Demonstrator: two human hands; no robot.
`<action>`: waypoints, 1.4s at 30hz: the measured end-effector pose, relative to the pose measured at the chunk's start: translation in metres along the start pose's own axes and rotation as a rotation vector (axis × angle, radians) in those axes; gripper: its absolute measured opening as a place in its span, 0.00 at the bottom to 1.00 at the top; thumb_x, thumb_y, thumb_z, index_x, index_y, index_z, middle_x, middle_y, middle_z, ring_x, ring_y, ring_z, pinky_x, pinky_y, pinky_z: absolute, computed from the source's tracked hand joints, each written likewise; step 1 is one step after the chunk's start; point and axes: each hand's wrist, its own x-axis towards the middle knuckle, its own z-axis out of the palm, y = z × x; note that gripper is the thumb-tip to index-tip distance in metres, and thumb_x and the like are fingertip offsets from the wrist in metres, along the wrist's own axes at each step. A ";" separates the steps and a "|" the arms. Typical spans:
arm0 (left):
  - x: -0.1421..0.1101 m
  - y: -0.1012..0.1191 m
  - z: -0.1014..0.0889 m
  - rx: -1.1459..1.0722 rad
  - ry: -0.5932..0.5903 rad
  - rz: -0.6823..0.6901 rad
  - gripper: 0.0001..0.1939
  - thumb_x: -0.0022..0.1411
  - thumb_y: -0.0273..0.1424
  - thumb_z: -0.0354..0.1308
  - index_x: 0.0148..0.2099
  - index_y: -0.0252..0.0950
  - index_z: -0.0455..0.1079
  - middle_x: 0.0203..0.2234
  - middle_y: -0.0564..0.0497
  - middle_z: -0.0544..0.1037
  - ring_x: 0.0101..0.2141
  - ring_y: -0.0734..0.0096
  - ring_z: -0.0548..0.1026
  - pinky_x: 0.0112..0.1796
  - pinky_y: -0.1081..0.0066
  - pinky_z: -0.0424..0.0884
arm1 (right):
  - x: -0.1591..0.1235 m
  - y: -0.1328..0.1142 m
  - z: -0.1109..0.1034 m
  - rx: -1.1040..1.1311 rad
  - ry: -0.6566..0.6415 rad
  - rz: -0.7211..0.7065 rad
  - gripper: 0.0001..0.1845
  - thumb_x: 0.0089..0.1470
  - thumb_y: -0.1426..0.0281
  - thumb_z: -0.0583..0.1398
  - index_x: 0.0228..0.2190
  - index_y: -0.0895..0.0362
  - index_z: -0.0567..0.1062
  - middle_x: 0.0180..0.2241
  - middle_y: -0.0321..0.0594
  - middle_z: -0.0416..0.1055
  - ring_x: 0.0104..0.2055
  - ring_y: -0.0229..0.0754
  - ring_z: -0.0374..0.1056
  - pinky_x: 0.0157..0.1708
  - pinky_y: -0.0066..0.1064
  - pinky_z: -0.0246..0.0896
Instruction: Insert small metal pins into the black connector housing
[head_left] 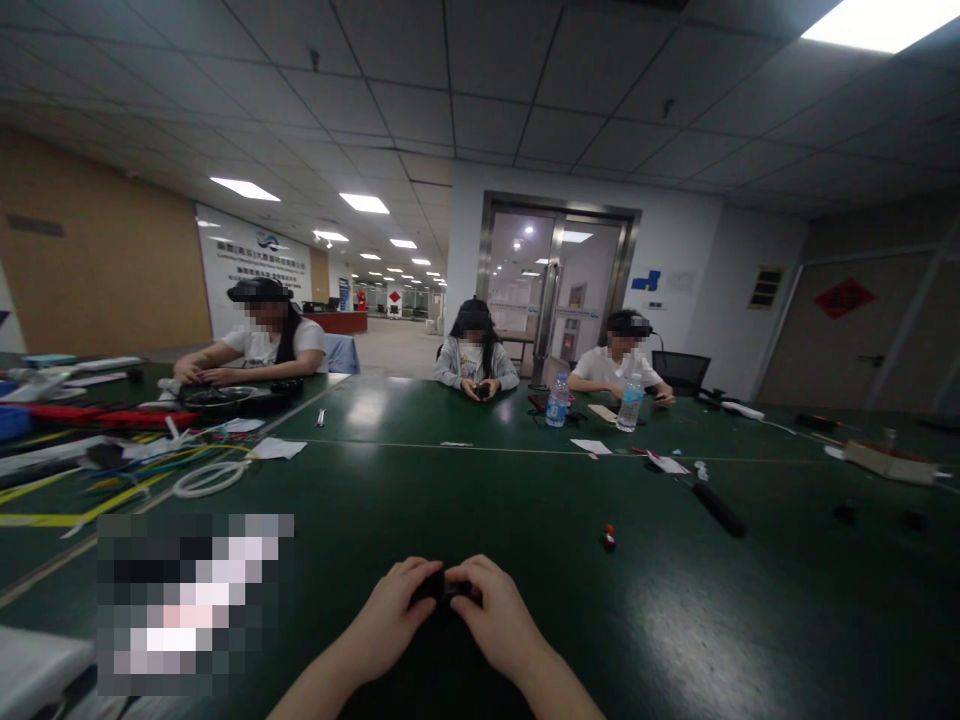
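Observation:
My left hand (391, 612) and my right hand (491, 612) meet just above the near edge of the dark green table (480, 490). Both have their fingers curled round a small black object (442, 588) held between them. Most of that object is hidden by the fingers, so I cannot make out what it is. A small red and black part (609, 537) lies on the table a little beyond and to the right of my right hand.
Three other people sit at the far side, hands busy on the table. Two water bottles (558, 400) stand near them. Coloured cables and a white coil (210, 478) lie at left. A black cylinder (718, 508) lies at right. A blurred patch covers the near left.

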 end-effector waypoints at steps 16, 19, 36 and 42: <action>0.001 -0.008 0.003 0.018 0.018 0.012 0.22 0.55 0.28 0.49 0.53 0.37 0.62 0.49 0.48 0.66 0.49 0.64 0.63 0.51 0.66 0.57 | 0.006 0.003 -0.009 0.312 0.256 0.095 0.17 0.48 0.70 0.55 0.42 0.54 0.69 0.41 0.39 0.68 0.45 0.42 0.63 0.44 0.33 0.58; 0.001 -0.013 0.005 0.012 0.032 0.014 0.22 0.55 0.28 0.49 0.53 0.37 0.62 0.50 0.48 0.66 0.50 0.64 0.63 0.52 0.66 0.56 | 0.009 0.007 -0.010 0.397 0.305 0.074 0.18 0.47 0.68 0.57 0.42 0.56 0.70 0.41 0.40 0.70 0.45 0.43 0.64 0.45 0.34 0.58; 0.001 -0.005 0.000 -0.032 0.001 -0.054 0.20 0.56 0.30 0.49 0.52 0.39 0.63 0.49 0.49 0.66 0.50 0.65 0.63 0.52 0.66 0.57 | 0.012 0.011 -0.014 0.670 0.394 0.292 0.22 0.44 0.57 0.58 0.41 0.53 0.71 0.33 0.40 0.69 0.30 0.41 0.63 0.26 0.30 0.58; 0.001 -0.006 0.000 -0.052 0.007 -0.046 0.21 0.56 0.30 0.48 0.53 0.39 0.62 0.50 0.49 0.66 0.49 0.64 0.64 0.51 0.66 0.58 | 0.016 0.025 -0.010 0.796 0.400 0.317 0.24 0.44 0.54 0.58 0.41 0.53 0.70 0.31 0.38 0.68 0.28 0.37 0.62 0.24 0.27 0.57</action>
